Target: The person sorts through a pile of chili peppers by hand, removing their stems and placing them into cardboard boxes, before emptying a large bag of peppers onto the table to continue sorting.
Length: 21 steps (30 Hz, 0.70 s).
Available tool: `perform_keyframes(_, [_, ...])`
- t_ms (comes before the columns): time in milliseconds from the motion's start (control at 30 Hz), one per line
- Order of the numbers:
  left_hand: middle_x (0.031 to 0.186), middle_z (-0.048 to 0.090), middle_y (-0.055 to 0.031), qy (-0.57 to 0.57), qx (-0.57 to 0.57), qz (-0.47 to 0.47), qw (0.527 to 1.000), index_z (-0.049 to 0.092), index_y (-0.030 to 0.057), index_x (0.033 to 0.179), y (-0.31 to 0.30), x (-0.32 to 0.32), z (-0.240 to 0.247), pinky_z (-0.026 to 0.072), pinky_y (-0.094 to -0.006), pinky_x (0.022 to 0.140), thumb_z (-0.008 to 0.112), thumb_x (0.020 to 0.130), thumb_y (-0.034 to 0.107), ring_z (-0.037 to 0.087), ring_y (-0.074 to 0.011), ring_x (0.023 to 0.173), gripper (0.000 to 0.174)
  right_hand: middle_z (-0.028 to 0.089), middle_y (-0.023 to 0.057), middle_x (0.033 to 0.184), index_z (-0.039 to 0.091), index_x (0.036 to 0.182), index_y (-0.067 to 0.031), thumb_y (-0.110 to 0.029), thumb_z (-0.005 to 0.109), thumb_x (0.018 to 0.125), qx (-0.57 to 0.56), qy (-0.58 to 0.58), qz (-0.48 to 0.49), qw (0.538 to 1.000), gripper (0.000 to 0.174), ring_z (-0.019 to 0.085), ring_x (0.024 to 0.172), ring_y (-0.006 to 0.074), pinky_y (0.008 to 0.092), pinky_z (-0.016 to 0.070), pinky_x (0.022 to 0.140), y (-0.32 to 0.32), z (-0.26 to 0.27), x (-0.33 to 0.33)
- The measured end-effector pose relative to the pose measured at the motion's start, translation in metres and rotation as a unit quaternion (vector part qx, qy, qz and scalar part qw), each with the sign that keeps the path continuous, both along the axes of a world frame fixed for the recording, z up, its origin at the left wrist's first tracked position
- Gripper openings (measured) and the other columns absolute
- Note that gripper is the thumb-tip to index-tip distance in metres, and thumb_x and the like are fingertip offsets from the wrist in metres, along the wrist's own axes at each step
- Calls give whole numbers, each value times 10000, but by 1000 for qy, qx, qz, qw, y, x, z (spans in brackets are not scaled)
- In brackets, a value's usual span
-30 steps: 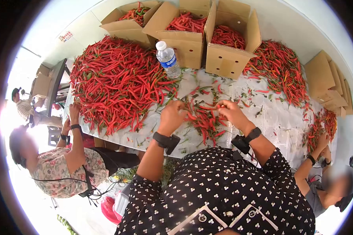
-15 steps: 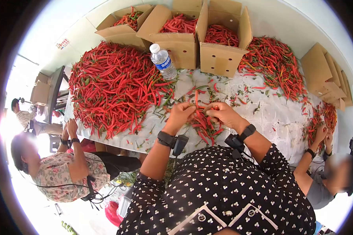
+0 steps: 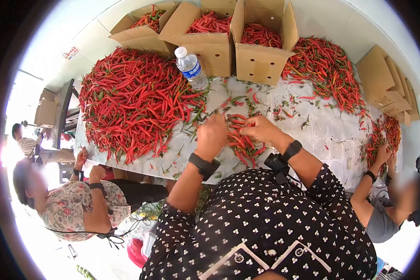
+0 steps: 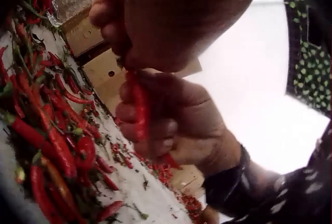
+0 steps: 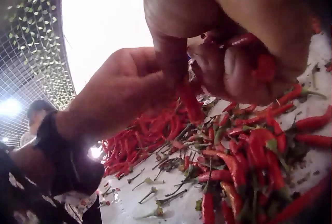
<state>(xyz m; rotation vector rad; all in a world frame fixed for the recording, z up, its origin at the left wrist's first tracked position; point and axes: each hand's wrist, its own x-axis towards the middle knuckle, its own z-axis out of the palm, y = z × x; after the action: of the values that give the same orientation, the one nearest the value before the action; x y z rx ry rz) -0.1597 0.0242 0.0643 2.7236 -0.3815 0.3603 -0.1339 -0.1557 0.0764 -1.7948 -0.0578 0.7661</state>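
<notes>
Over a small heap of red chili peppers [image 3: 241, 150], both hands work close together. My right hand [image 3: 265, 131] holds a red chili pepper [image 4: 141, 107] across its curled fingers, seen in the left wrist view. More red shows inside the right palm in the right wrist view. My left hand [image 3: 212, 135], blurred in the head view, has its fingers curled, and its fingertips pinch the stem end of that chili in the left wrist view. To its left lies a large pile of chilies [image 3: 140, 102], many with green stems.
A water bottle [image 3: 190, 71] stands before open cardboard boxes [image 3: 261, 63] of chilies. Another chili pile [image 3: 326, 70] lies at the back right. Loose stems litter the white table cover [image 3: 319, 135]. People sit at the left [image 3: 79, 205] and right [image 3: 382, 212].
The hands were apart over the small heap, then came together at a chili. Now the left hand has turned and risen slightly, blurred; the right stays near the heap.
</notes>
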Motion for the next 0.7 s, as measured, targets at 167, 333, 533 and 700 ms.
perform_keyframes(167, [804,544,-124,-35,-61,-82,994,524,26,883,13,-11,-5,469,-383,602,580,732,112,566,-310,725,182,501,-20,661,575,899,-22,-149,588,819,166,142,-88,972,151,371,479,52,207,255,416,-26,-17,7])
perform_keyframes(333, [894,534,-138,116,-17,-137,984,533,37,918,1,-29,-41,473,-388,610,616,693,99,574,-307,762,247,531,-15,714,581,882,-25,-159,573,840,203,165,-124,957,140,381,493,44,192,266,417,-29,-22,5])
perform_keyframes(533, [842,535,-132,150,-11,-97,984,526,30,902,-1,-29,-36,470,-410,590,608,703,100,576,-322,695,226,473,-47,637,571,919,-32,-154,567,849,123,36,-40,991,141,359,482,19,174,263,410,-23,23,3])
perform_keyframes(700, [915,587,-136,128,-131,-102,978,550,19,922,7,-23,-47,477,-371,580,566,775,122,593,-291,674,180,575,-14,693,602,946,-32,-176,562,842,211,-176,-101,956,182,373,482,12,171,288,417,-23,115,59])
